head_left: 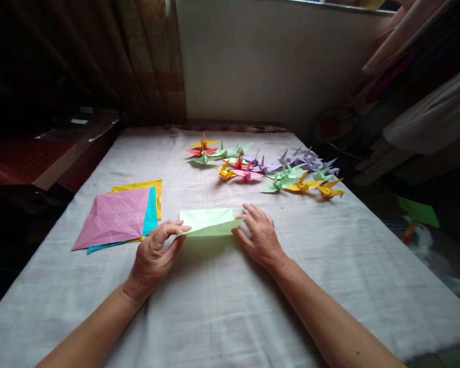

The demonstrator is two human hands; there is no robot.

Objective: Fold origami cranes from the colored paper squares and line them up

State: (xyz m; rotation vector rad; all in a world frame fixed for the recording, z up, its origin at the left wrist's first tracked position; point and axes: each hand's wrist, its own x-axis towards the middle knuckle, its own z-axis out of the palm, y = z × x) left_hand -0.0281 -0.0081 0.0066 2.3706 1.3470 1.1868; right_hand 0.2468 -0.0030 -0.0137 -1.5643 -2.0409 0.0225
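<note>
A light green sheet of paper (209,221), folded over, lies on the white cloth in front of me. My left hand (153,258) pinches its near left corner between thumb and fingers. My right hand (258,235) rests at the sheet's right end, fingers curled onto the fold and holding it. A stack of flat paper lies to the left: a creased pink sheet (115,217) on top, a cyan sheet (152,214) and a yellow sheet (145,188) under it.
Several folded paper cranes (268,168) in red, yellow, green, pink and purple stand on the far right part of the white cloth (214,306). A dark wooden surface (42,158) is at left, a wall and curtain behind, hanging cloth at right.
</note>
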